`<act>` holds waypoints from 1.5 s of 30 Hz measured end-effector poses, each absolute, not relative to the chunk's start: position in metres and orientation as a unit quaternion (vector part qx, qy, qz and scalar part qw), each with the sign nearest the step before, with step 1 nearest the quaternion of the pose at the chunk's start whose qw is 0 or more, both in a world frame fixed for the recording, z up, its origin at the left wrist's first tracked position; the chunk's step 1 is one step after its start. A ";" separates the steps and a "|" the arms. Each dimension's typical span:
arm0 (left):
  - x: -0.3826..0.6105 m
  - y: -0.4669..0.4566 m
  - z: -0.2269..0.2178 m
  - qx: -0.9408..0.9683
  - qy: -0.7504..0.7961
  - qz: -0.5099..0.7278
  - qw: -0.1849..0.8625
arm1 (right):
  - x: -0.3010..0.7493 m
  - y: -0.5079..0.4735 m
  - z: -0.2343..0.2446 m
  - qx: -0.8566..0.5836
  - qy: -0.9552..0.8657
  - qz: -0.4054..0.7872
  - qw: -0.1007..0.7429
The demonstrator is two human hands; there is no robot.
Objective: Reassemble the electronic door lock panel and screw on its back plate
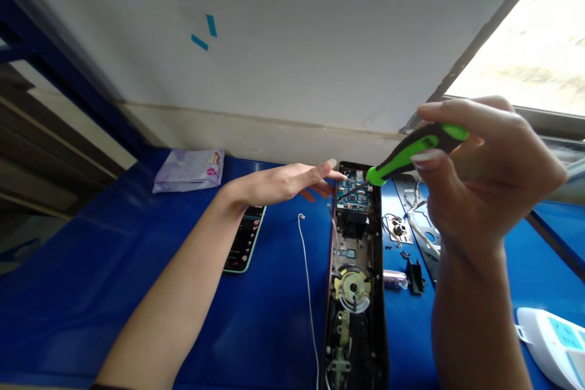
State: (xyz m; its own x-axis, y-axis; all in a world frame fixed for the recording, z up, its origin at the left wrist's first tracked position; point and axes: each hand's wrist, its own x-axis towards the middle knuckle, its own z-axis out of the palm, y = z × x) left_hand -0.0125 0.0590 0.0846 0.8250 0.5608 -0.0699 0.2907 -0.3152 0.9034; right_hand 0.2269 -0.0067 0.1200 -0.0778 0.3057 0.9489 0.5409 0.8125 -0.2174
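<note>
An opened door-lock body (376, 292) lies lengthwise on the blue table, showing a blue circuit board (355, 190) at its far end and a brass round mechanism (353, 289) lower down. My right hand (484, 180) is closed round a green and black screwdriver (414, 152), whose thin tip points down-left onto the circuit board. My left hand (292, 181) reaches in from the left with fingers stretched out flat, the fingertips touching the far left edge of the lock body. It holds nothing.
A phone (245, 239) lies under my left forearm, and a white cable (309, 292) runs beside the lock. Loose metal parts, wires and small screws (411, 231) lie right of the lock. A white device (555, 341) sits at the right edge, a purple packet (189, 169) by the wall.
</note>
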 end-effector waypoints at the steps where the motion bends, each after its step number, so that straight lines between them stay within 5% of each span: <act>1: -0.012 0.059 0.085 0.789 0.271 0.124 0.538 | 0.227 -0.005 0.120 -0.284 -0.736 -0.090 0.607; 6: -0.011 0.060 0.084 0.754 0.285 0.122 0.579 | 0.221 -0.008 0.121 -0.253 -0.748 0.007 0.613; 12: -0.013 0.062 0.081 0.732 0.292 0.130 0.601 | 0.223 -0.009 0.121 -0.274 -0.727 -0.062 0.627; 18: -0.013 0.063 0.077 0.716 0.294 0.154 0.614 | 0.220 -0.009 0.121 -0.302 -0.727 0.016 0.616; 24: -0.013 0.065 0.075 0.709 0.297 0.154 0.621 | 0.222 -0.009 0.122 -0.304 -0.711 -0.077 0.630; 30: -0.010 0.068 0.070 0.701 0.269 0.160 0.641 | 0.220 -0.011 0.124 -0.301 -0.744 0.037 0.595; 35: -0.005 0.069 0.067 0.690 0.266 0.166 0.653 | 0.222 -0.011 0.122 -0.325 -0.714 -0.059 0.618; 41: -0.004 0.071 0.065 0.683 0.251 0.165 0.666 | 0.218 -0.016 0.127 -0.291 -0.742 0.073 0.599; 45: -0.004 0.071 0.063 0.681 0.248 0.162 0.670 | 0.219 -0.015 0.126 -0.299 -0.721 0.002 0.625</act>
State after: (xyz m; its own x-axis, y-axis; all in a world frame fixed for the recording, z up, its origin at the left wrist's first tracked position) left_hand -0.0040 0.0709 0.0633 0.8243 0.5551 -0.1113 0.1205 0.0200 0.9925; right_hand 0.2189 -0.0152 0.1256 -0.0401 0.4339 0.9001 0.4296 0.8208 -0.3765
